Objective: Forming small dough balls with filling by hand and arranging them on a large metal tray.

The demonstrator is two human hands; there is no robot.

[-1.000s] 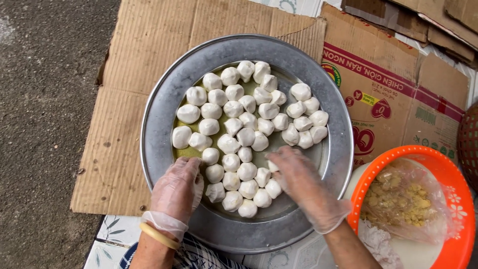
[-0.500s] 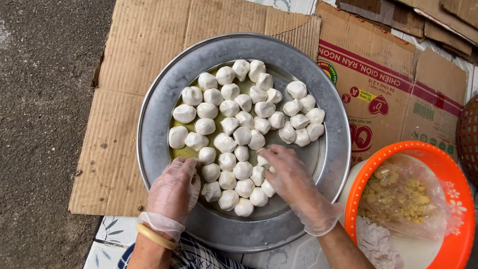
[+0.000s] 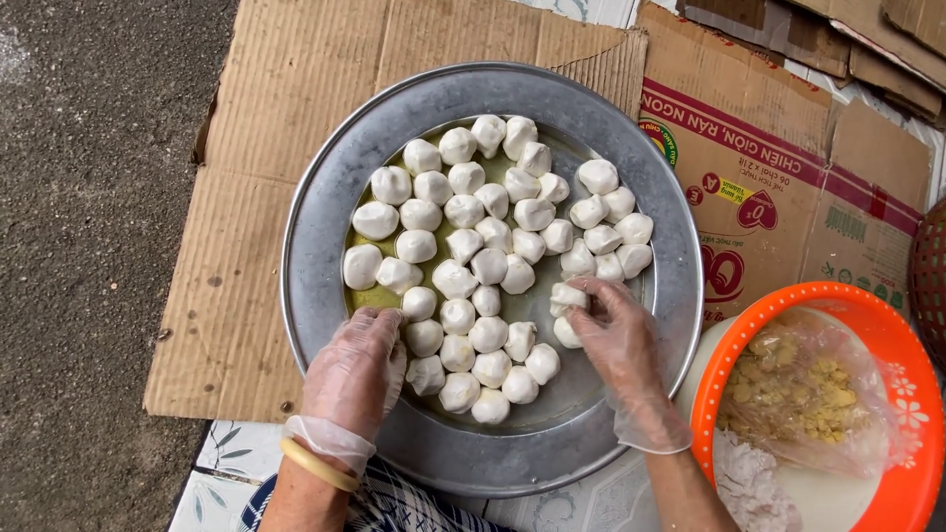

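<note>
right hand (image 3: 616,330) seemingly pinching a dough ball (image 3: 568,296), left hand (image 3: 357,369) spread beside others

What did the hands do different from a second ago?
The right hand slid up and to the right, from the near dough balls to one dough ball at the cluster's right edge, fingers now on it. The left hand stayed on the metal tray near its front rim. The orange basin stayed put.
</note>
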